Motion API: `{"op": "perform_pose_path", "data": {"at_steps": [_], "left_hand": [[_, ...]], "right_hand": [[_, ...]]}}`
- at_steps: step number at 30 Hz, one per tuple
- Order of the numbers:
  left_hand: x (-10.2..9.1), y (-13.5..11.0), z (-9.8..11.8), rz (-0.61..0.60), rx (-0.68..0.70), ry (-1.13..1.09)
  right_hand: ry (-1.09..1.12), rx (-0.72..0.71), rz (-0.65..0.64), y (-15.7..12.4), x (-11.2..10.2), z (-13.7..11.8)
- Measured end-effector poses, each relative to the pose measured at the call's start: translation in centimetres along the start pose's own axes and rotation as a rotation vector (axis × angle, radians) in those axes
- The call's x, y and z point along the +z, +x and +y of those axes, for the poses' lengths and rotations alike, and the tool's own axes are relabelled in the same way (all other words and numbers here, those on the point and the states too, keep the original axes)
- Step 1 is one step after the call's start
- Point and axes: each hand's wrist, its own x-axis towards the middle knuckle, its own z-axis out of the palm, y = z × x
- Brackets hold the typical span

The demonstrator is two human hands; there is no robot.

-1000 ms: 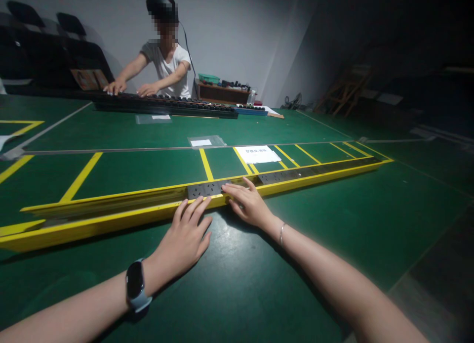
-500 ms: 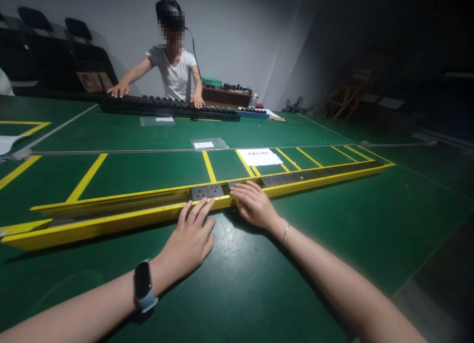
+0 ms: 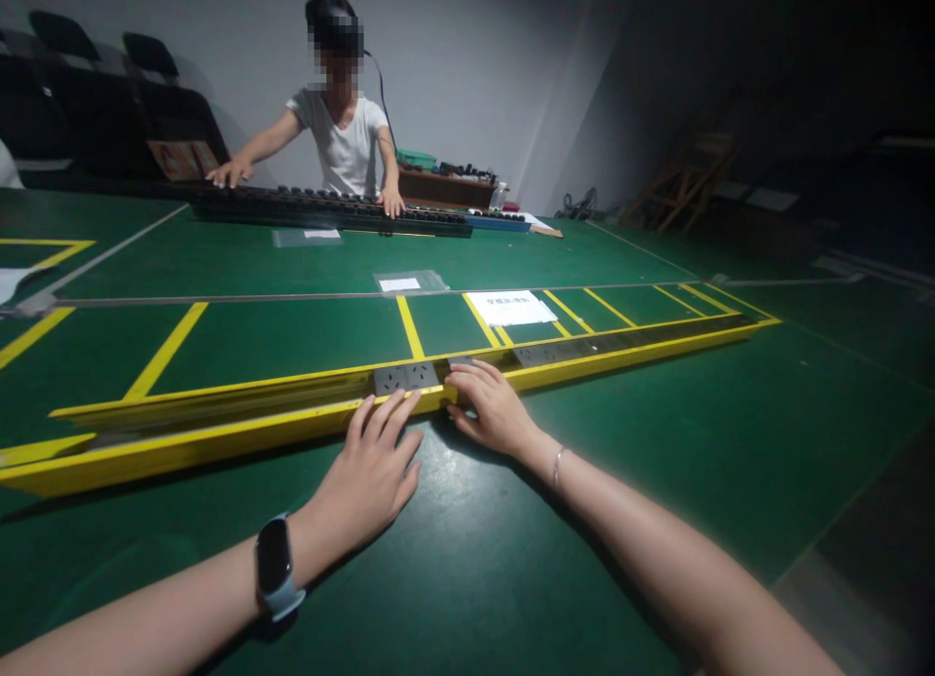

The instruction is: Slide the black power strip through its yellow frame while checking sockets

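Note:
A long yellow-edged channel [image 3: 241, 440] lies across the green table in front of me, with dark grey socket modules set in it. Over its front edge rest the fingertips of my left hand [image 3: 372, 467], spread and holding nothing, beside a two-part socket module [image 3: 406, 377]. My right hand [image 3: 491, 408] is just to the right, its bent fingers over another grey module [image 3: 462, 361], which they partly hide. Its thumb is low against the channel's front wall. Further right, a row of modules [image 3: 541, 353] fills the channel, beyond a short gap.
Behind the channel lie a white printed sheet [image 3: 511, 308] and a clear bag with a label [image 3: 400, 284]. Yellow tape [image 3: 167, 350] marks the table. Across it, a person [image 3: 343, 140] has both hands on a long black strip [image 3: 328, 210]. Chairs [image 3: 165, 92] stand at the back left.
My right hand has shifted slightly left along the channel, its fingers more bent. My left hand stays at the front edge. The view has moved a little.

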Motion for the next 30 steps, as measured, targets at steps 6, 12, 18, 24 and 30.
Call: {"op": "perform_pose_path", "data": {"at_steps": [6, 12, 18, 24, 30], "left_hand": [[-0.1, 0.1, -0.1, 0.008, 0.003, -0.008], [0.0, 0.0, 0.0, 0.007, 0.002, -0.011], [0.0, 0.0, 0.0, -0.003, -0.005, -0.004], [0.1, 0.0, 0.0, 0.007, 0.0, -0.009], [0.0, 0.0, 0.0, 0.006, -0.003, 0.007]], "right_hand": [[-0.062, 0.075, 0.101, -0.2, 0.0, 0.3], [-0.042, 0.084, 0.107, -0.7, 0.0, 1.1], [0.003, 0.017, 0.039, -0.8, 0.0, 0.8], [0.051, 0.072, 0.049, -0.6, -0.1, 0.4], [0.032, 0.085, 0.016, -0.5, -0.1, 0.3]]}}
